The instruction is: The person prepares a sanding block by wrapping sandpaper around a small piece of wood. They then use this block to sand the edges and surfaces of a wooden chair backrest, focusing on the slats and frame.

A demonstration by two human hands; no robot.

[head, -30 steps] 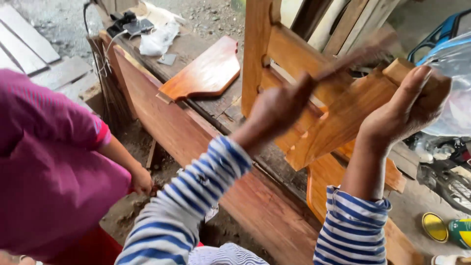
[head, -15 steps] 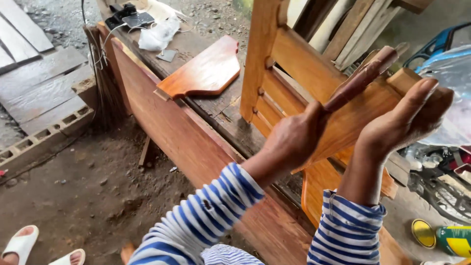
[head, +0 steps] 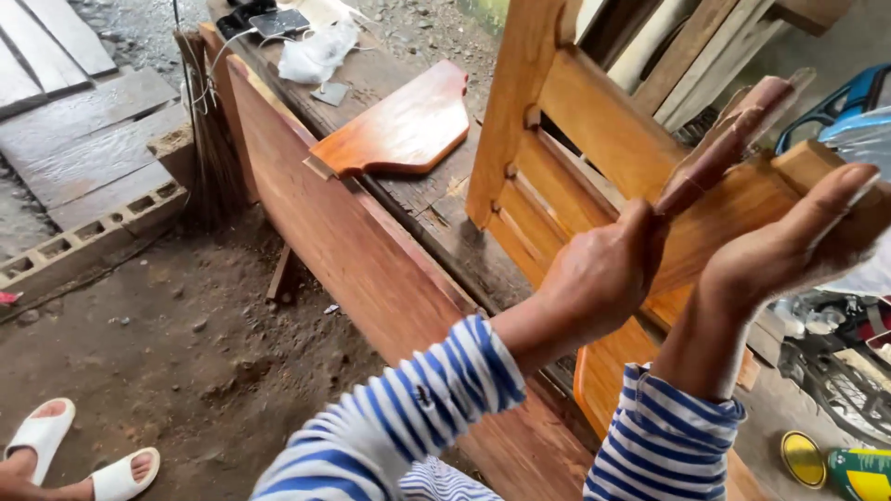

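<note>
My left hand (head: 608,274) is shut on the reddish-brown handle of a brush (head: 722,148), which lies slanted up to the right across a varnished wooden piece (head: 733,218). My right hand (head: 789,250) holds that piece up from the right side, palm against it and fingers wrapped over its upper end. The brush's bristles are near the top right and blurred. Both arms wear blue and white striped sleeves. Behind the piece stands a slatted wooden frame (head: 575,111).
A shaped varnished board (head: 399,125) lies on the workbench beside a long reddish plank (head: 343,241). A white cloth (head: 320,51) and a phone sit at the bench's far end. A paint can (head: 858,468) and its lid (head: 803,457) are on the ground, bottom right. Another person's sandalled feet (head: 56,455) show bottom left.
The person in pink at the left has gone from view; only sandalled feet remain. My left hand with the brush moved right and up along the wooden piece.
</note>
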